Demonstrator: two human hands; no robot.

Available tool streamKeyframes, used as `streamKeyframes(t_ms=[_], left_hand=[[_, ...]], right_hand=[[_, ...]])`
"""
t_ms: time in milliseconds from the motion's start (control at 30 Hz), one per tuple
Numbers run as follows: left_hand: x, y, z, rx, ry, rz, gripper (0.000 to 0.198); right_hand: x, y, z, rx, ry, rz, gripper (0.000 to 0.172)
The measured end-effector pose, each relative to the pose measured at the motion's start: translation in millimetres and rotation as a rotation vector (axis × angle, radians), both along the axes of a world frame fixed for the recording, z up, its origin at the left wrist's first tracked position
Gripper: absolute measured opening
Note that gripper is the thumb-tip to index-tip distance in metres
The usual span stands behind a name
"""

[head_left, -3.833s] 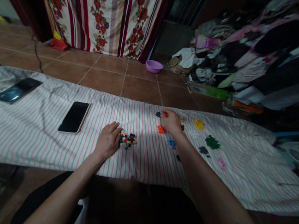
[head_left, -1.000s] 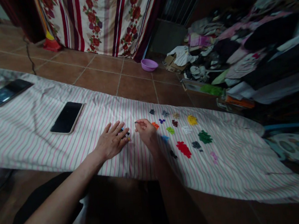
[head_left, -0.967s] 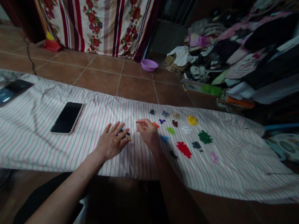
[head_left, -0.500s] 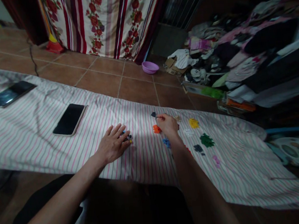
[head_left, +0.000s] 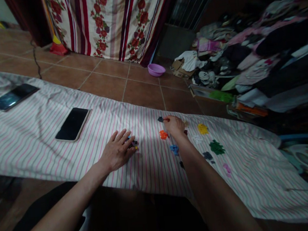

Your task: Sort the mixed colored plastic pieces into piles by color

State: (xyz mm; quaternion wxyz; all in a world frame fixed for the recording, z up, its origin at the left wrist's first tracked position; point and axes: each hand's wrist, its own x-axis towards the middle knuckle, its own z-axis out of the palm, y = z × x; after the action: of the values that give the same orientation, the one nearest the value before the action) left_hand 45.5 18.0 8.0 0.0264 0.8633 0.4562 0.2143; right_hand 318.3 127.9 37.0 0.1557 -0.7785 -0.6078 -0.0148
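Note:
My left hand (head_left: 118, 150) lies palm down with its fingers spread, partly covering a small pile of mixed-colour pieces (head_left: 135, 143) on the striped cloth. Thumb and fingertips of my right hand (head_left: 173, 124) are pinched together at the edge of a small dark grey pile (head_left: 160, 119); whether a piece is between them is too small to tell. Just below that hand sit orange pieces (head_left: 163, 134) and blue pieces (head_left: 174, 149). To its right are heaps of yellow pieces (head_left: 202, 128), white pieces (head_left: 197, 139) and green pieces (head_left: 216, 147). My right forearm partly hides some black pieces (head_left: 182, 164).
Slate-grey pieces (head_left: 207, 156) and pink pieces (head_left: 227, 169) lie at the right on the striped cloth (head_left: 148, 174). A phone (head_left: 72, 124) and a tablet (head_left: 13, 97) rest at the left. Beyond the cloth's far edge, a purple basin (head_left: 156, 70) stands on the tiled floor.
The whole view has shifted slightly. My right hand stays by the dark grey pile, its fingertips a little lower and closer to the cloth. My left hand keeps its place.

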Motion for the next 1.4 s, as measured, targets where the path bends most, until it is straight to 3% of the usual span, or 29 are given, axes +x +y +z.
streamKeyframes(t_ms=[233, 533, 633, 733, 933, 1200, 1400], left_hand=[[0, 0, -0.6, -0.016, 0.012, -0.005, 0.044], [-4, 2, -1.3, -0.051, -0.036, -0.006, 0.045], [-8, 3, -2.2, -0.043, -0.068, 0.000, 0.047], [-12, 3, -2.7, -0.040, -0.061, 0.006, 0.047], [-26, -5, 1.5, -0.031, 0.038, 0.055, 0.047], [-49, -16, -1.5, 0.012, 0.098, 0.107, 0.046], [-62, -25, -5.3, 0.020, 0.127, 0.110, 0.059]], right_hand=[[-2, -2, 3.9, -0.002, 0.058, 0.021, 0.032], [-14, -22, 12.6, 0.089, 0.165, 0.006, 0.030], [-27, -37, 10.9, 0.134, 0.244, 0.101, 0.029], [-47, -56, 4.9, 0.151, 0.355, 0.294, 0.025], [-86, -92, -7.4, 0.077, 0.446, 0.598, 0.024], [-97, -108, -16.6, 0.060, 0.422, 0.598, 0.024], [-94, -113, -19.1, 0.074, 0.517, 0.587, 0.019]])
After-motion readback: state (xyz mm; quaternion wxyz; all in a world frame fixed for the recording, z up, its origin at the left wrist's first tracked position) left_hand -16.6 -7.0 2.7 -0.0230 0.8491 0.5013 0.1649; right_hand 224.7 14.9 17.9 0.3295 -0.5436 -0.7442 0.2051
